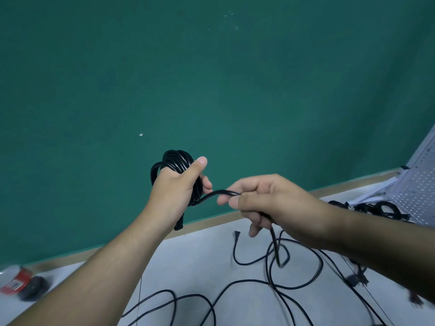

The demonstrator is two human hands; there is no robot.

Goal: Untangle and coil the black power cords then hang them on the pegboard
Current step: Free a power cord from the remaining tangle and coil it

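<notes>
We see two hands raised before a green wall (164,78). The left hand (177,187) is wrapped round one coil of black power cord (175,161), thumb laid up over its loops. The palm hides much of the coil, so we cannot count the turns. From under that hand a free stretch (209,196) of the cord runs right into the right hand (266,201), whose fingers are curled round it and nip it against the thumb. Below that fist the cord drops, blurred, toward the white table (193,255). On the table lie loose black cords (235,290) in overlapping loops that run off the near edge, and we cannot tell how many there are. One connector end (236,234) shows plainly near the wall. At far right one white pegboard (419,184) stands, cut off by the frame edge, with a dark heap of cords (376,208) at its foot, too tangled to count. At near left a red-labelled object (16,278) and a dark round object (31,288) are smeared beyond naming.
</notes>
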